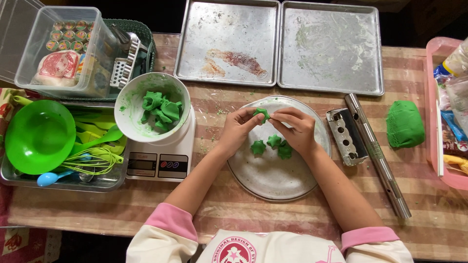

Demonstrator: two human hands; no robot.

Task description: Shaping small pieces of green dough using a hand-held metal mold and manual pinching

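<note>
Both hands are pinching one soft green dough star [262,114] above the far edge of the round metal plate [273,178]: left hand [239,127] and right hand [297,127], fingers closing narrowly around it. Three shaped stars [273,145] are lying just beneath; bare plate is spreading nearer the body.

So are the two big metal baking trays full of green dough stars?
No, both metal baking trays hold only smears; the green dough stars lie on the round plate.

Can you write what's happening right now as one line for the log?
left hand + right hand: pinching green dough piece | over round plate | three dough shapes on plate | dough lump at right
</note>
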